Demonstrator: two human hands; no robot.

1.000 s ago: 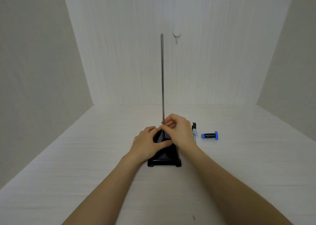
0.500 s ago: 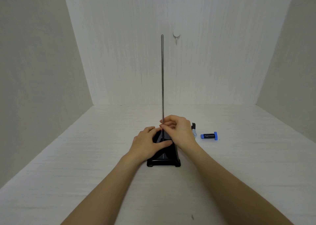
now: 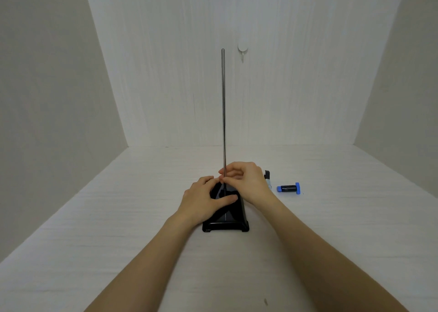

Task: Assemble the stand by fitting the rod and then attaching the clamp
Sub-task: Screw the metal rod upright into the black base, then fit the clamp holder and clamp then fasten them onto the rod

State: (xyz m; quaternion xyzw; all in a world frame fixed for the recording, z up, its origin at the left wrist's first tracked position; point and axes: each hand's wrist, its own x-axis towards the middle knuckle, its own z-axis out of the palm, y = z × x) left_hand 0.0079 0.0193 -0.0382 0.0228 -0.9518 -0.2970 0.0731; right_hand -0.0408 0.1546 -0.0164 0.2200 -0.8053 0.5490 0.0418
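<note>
A thin metal rod (image 3: 223,108) stands upright in the black stand base (image 3: 233,219) at the table's middle. My right hand (image 3: 248,181) pinches the rod's lowest part just above the base. My left hand (image 3: 201,199) lies over the base's left side, thumb stretched across its top. The joint between rod and base is hidden by my fingers. A clamp (image 3: 267,178) lies partly behind my right hand. To its right lies a blue and black clamp piece (image 3: 288,188).
The white table (image 3: 118,217) is boxed in by white walls on the left, back and right. A small white hook (image 3: 242,50) hangs on the back wall close to the rod's top. A dark speck (image 3: 266,301) marks the near table surface.
My right hand's fingers have shifted slightly on the rod's foot. The rod, the base and my left hand stay where they were.
</note>
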